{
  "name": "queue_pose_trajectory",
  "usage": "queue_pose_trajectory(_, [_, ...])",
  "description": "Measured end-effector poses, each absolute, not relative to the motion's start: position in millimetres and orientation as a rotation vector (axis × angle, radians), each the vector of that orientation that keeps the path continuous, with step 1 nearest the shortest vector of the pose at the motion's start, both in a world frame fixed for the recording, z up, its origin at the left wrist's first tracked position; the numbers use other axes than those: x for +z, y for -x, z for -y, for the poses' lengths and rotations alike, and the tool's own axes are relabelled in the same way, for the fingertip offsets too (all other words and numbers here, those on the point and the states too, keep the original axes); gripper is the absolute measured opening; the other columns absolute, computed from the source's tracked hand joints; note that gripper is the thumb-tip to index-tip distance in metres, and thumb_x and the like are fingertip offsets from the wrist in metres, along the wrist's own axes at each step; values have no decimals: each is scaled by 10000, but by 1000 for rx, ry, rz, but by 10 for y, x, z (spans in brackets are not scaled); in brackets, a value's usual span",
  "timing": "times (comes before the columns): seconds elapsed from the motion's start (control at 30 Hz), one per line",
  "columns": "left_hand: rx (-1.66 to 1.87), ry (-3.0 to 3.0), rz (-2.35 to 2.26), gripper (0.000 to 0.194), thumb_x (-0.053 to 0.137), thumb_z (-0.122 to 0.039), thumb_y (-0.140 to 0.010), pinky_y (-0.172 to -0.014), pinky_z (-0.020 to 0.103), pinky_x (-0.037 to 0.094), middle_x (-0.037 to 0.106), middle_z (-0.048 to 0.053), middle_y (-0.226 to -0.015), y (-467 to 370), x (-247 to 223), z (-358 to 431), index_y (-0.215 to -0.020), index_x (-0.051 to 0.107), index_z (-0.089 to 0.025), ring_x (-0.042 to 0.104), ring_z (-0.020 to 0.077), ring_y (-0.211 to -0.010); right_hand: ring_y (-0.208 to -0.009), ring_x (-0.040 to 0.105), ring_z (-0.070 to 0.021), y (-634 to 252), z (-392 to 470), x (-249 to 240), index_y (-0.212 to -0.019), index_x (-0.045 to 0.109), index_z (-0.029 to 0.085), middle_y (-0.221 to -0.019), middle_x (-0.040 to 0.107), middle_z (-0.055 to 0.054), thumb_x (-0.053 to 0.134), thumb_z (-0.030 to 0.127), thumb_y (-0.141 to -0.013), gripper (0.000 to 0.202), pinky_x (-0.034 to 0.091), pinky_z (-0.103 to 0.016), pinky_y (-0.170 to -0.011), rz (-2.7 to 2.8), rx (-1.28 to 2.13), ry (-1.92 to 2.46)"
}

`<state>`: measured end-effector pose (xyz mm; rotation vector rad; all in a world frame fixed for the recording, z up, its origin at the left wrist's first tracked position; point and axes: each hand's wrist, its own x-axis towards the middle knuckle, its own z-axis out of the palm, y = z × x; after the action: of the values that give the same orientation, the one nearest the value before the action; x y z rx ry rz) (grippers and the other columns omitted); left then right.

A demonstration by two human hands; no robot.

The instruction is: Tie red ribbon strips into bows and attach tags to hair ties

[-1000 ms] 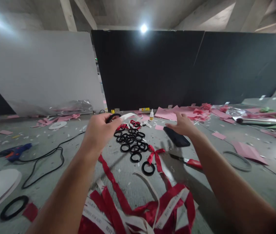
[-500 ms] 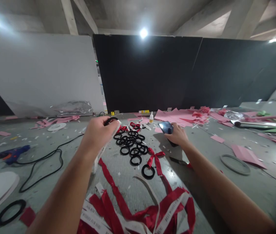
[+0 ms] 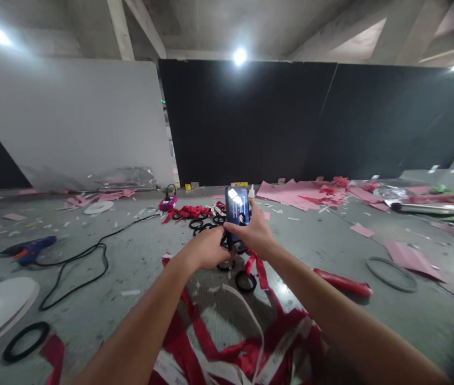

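Observation:
My right hand is closed around a smartphone, held upright with its lit screen facing me. Close against the phone's lower left side, my left hand has its fingers curled in. Something black shows at its fingertips, but I cannot make out what is gripped. Black rings lie in a cluster around and behind both hands, partly hidden. One black ring with a red ribbon bow lies just in front of them. Red ribbons and white printed ribbons are heaped nearest me.
On the left are a blue glue gun with a black cord, a white spool and another black ring. A red handle-like object, a grey hoop and pink sheets lie right. A small bottle stands behind.
My right hand has brought the phone left and raised it upright. My left hand has moved right and down to it; the black ring and white ribbon it held are no longer clearly visible.

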<state>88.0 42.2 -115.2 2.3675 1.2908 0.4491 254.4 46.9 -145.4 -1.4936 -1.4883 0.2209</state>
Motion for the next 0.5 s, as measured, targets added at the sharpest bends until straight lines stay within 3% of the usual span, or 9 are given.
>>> queue_pose_trajectory(0.17, [346,-2378,-1337,553,687,-325,-719,-716,311,472,701,127,-1090,-914,-1265,-443,-1226,528,-171,660,306,-953,-1092,545,-334,-2400,-351,-1439,-1334,432,250,-1200,492,-125,784,442,-621,818,457,-532,-939,1304,396,1442])
queue_pose_trajectory(0.3, [314,-2332,-1439,557,676,-335,-741,-745,346,490,689,169,-1107,-868,-1318,-519,-1229,498,-136,653,342,-995,-1082,575,-305,-2429,-347,-1405,-1377,393,267,-1202,563,-113,743,400,-712,762,468,-524,-951,1371,637,1242])
queue_pose_trajectory(0.4, [301,-2291,-1484,575,714,-361,-710,-744,364,498,682,180,-1126,-830,-1332,-577,-1200,512,-137,654,362,-994,-1046,612,-270,-2488,-372,-1401,-1428,340,297,-1187,611,-77,714,254,-735,790,500,-482,-922,1483,888,962])
queue_pose_trajectory(0.5, [301,-2275,-1476,614,762,-339,-658,-753,341,501,685,157,-1137,-807,-1329,-614,-1192,519,-155,659,346,-1001,-1145,571,-276,-2539,-395,-1413,-1457,312,307,-1284,577,-68,739,100,-628,955,479,-457,-965,1565,1027,754])
